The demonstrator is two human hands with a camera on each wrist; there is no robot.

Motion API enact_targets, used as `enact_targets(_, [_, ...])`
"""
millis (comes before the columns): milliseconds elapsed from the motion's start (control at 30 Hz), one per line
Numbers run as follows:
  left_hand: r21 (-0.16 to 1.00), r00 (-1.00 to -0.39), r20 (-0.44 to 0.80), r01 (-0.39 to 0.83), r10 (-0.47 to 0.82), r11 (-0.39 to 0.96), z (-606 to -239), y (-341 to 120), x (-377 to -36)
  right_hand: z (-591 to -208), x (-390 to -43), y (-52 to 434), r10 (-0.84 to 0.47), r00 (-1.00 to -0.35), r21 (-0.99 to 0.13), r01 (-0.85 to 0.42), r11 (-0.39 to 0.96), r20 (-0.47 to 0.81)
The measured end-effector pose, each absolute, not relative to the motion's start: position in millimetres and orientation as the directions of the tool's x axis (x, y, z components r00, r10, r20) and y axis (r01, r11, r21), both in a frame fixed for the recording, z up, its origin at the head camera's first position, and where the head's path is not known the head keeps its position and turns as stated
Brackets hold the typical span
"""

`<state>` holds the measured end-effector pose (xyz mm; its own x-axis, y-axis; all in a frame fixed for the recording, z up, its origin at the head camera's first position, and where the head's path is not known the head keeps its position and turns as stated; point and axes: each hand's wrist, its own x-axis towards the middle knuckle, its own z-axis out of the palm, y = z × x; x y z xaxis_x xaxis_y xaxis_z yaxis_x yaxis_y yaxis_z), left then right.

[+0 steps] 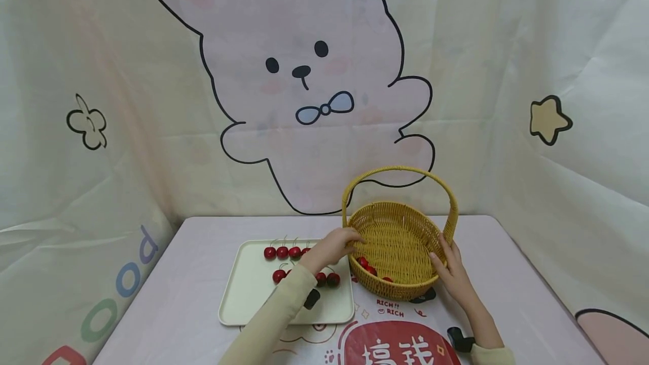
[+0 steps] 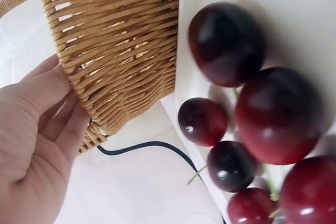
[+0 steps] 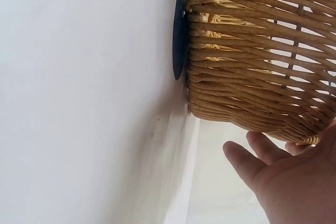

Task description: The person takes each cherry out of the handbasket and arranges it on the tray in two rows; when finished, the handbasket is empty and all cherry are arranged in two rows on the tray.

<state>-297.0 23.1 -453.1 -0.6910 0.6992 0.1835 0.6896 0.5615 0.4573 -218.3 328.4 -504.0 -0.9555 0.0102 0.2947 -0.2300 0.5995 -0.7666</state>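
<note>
A yellow woven basket (image 1: pixel 390 292) with a tall arched handle (image 1: pixel 398 168) is at the right of the tray, its mouth facing the head camera. My left hand (image 1: pixel 332 249) grips its left rim, fingers hooked over the edge. On the opposite side, my right hand (image 1: pixel 453 272) holds the rim near the handle's base, thumb inside and fingers outside. A few red cherries (image 1: pixel 371 270) lie low at the basket's front left. More dark red cherries (image 2: pixel 278 114) show close up in the left wrist view. The right wrist view shows the woven wall (image 3: pixel 252 66) above my fingers.
The cream tray (image 1: pixel 243 297) carries cherries in a back row (image 1: pixel 282 252) and a front row (image 1: pixel 333 280), partly hidden by my left arm. A red printed design (image 1: pixel 395 342) marks the white table cover. Cloth walls (image 1: pixel 471 100) with drawings surround the table.
</note>
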Motion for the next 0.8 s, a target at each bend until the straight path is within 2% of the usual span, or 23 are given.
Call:
enact_targets(233, [0.496, -0.723, 0.067, 0.622, 0.688, 0.606, -449.7, 34.5, -303.4, -505.1, -217.7, 328.6, 0.013, -0.954, -0.764, -0.233, 0.602, 0.301])
enact_targets(533, [0.484, -0.713, -0.066, 0.589, 0.698, 0.648, -446.5, 45.8, -313.9, -503.5, -216.8, 327.4, 0.018, -0.955, -0.763, -0.226, 0.606, 0.297])
enact_targets(800, [0.476, -0.712, -0.123, 0.569, 0.692, 0.67, -445.7, 50.3, -312.5, -503.8, -217.9, 327.3, 0.01, -0.95, -0.766, -0.246, 0.595, 0.312])
